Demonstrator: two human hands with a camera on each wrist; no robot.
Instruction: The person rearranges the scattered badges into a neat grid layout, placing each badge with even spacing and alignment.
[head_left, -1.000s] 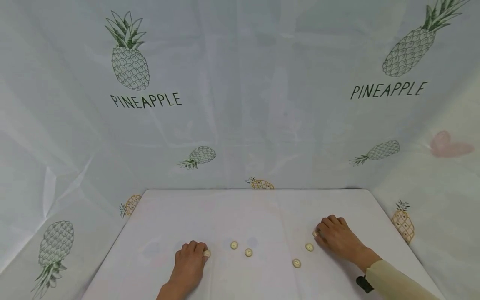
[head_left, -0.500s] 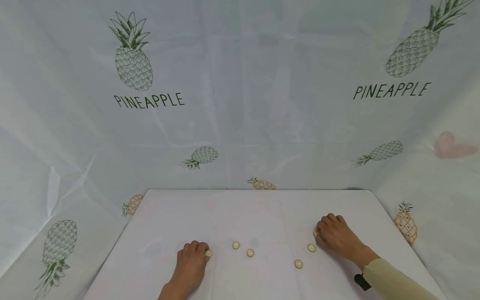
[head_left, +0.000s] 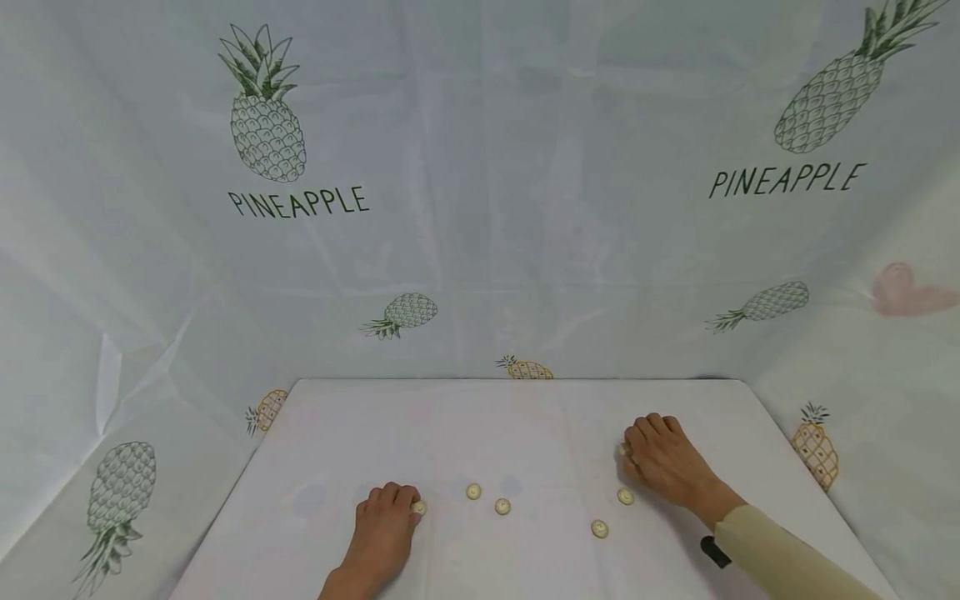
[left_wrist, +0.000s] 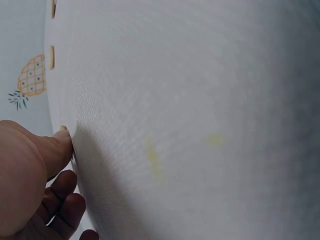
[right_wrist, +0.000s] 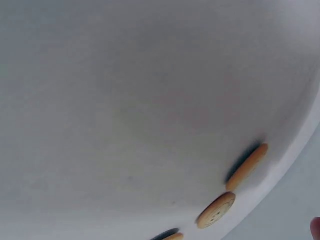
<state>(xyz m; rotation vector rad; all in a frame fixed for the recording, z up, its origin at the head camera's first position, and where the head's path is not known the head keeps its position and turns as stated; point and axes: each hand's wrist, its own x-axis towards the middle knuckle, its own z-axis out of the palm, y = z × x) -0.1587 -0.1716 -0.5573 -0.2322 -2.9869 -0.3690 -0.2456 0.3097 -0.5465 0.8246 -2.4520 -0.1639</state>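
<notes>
Small round wooden buttons lie on a white-covered table (head_left: pixel 330 450). At the left, my left hand (head_left: pixel 378 533) pinches one wooden button (head_left: pixel 419 507); in the left wrist view its thumb tip sits right at that button's edge (left_wrist: pixel 63 128). On the right side, my right hand (head_left: pixel 669 462) has another wooden button (head_left: pixel 624 449) between thumb and fingers, mostly covered by them. Just in front of this hand lie a button (head_left: pixel 626 497) and a second button (head_left: pixel 599 528). The right wrist view catches only a fingertip (right_wrist: pixel 315 228) at its edge.
Two more buttons, a farther one (head_left: pixel 473 492) and a nearer one (head_left: pixel 502 506), lie between the hands. A hanging cloth (head_left: pixel 480 250) printed with pineapples encloses the table's back and sides. A black strap (head_left: pixel 715 552) shows under the right sleeve.
My right hand has shifted toward the back of the table and slightly left with its button. The left hand stays at its button; the head view has turned slightly.
</notes>
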